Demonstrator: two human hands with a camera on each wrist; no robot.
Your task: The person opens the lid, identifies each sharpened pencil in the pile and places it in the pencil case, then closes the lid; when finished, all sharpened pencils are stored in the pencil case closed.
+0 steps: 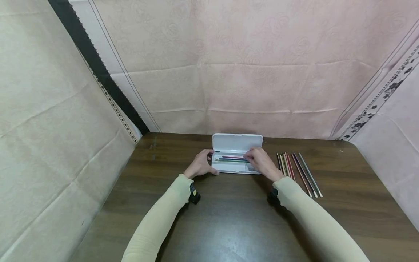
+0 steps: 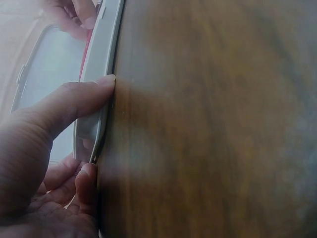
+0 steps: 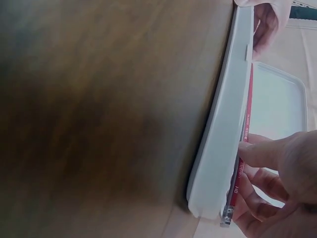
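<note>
A white pencil case (image 1: 232,168) stands on the table with its hinged lid (image 1: 237,141) raised at the back. My left hand (image 1: 200,163) grips its left end, the thumb on the front edge and the fingers around the end. Several pencils lie lengthwise inside. With thumb and fingers, my right hand (image 1: 260,162) pinches a red pencil (image 3: 237,183) over the right part of the case. In the right wrist view, that pencil runs along the case's rim, its metal-banded end towards the case's right end. Parts of it are hidden behind the fingers.
To the right of the case, several more pencils (image 1: 302,174) lie side by side on the brown wooden table (image 1: 226,218), close to my right forearm. Pale cloth (image 1: 245,91) hangs behind the table's back edge and along both sides.
</note>
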